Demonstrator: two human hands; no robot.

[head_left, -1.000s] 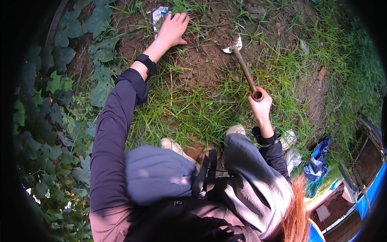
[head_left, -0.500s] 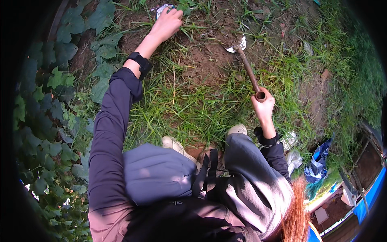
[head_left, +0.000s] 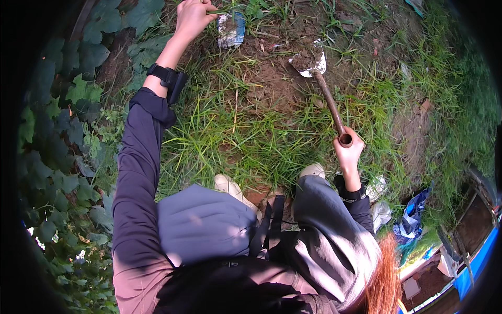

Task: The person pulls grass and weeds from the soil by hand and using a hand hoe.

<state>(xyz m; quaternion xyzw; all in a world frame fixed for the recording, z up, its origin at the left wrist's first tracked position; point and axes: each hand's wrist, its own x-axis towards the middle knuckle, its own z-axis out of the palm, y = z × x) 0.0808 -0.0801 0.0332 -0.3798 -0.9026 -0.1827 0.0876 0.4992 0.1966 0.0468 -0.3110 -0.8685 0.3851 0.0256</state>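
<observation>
My left hand [head_left: 194, 20] reaches to the top edge of the view with its fingers pinched together. Green grass blades [head_left: 226, 9] stick out to the right from the fingertips. Just beside that hand, a blue-and-white crumpled wrapper [head_left: 231, 31] lies on the soil. My right hand [head_left: 349, 150] grips a small hand shovel [head_left: 329, 99] near the open end of its brown, hollow handle. The shovel's shiny blade [head_left: 320, 55] points away from me, partly covered with dirt, over bare earth.
Broad-leaved vines [head_left: 78, 115] crowd the left side. Grass [head_left: 251, 141] grows between my light shoes [head_left: 230, 186] and the bare soil [head_left: 269, 83]. White plastic bags [head_left: 380, 213] and a dark blue bag [head_left: 412, 217] lie at right, near a blue-edged structure [head_left: 470, 277].
My left hand has moved up and left, uncovering the wrapper, with grass blades now showing at its fingertips. The right hand and shovel appear slightly lower and further right.
</observation>
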